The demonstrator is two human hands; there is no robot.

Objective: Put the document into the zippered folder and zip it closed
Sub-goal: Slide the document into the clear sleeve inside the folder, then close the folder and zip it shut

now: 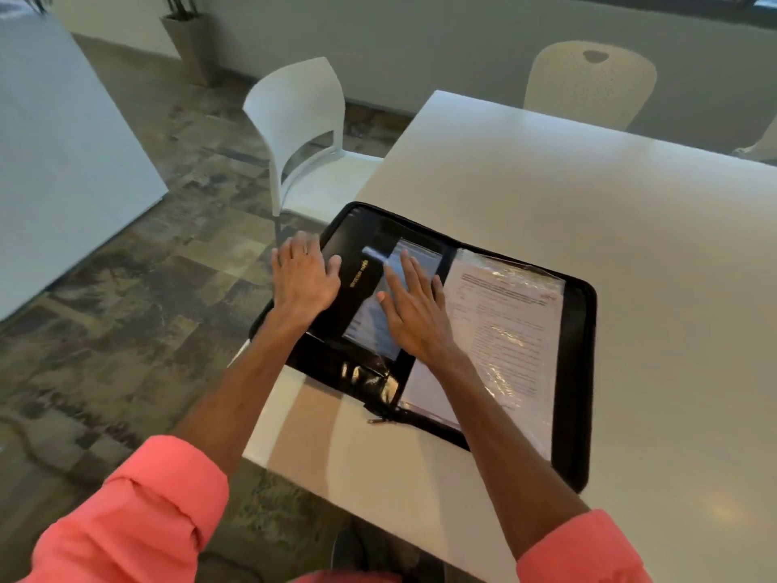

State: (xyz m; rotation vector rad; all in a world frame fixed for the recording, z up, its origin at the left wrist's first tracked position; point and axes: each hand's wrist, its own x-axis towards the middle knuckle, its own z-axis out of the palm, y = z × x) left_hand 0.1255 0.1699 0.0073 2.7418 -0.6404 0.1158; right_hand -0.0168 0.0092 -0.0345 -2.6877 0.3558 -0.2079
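A black zippered folder [576, 372] lies spread open at the near left corner of the white table [567, 195]. Its right half holds a printed document [500, 330] under a clear plastic sleeve. Its left half has a black pocket with gold lettering and a clear pocket with paper inside [378, 326]. My left hand [305, 277] rests flat on the folder's outer left edge, fingers apart. My right hand [414, 309] lies flat on the clear pocket, fingers spread. The zipper pull [378, 419] sticks out at the folder's near edge.
A white plastic chair [302, 132] stands just beyond the table's left corner, and a cream chair [588, 82] at the far side. The folder's left half overhangs the table edge. A large white block [54, 153] fills the left, on a patterned floor.
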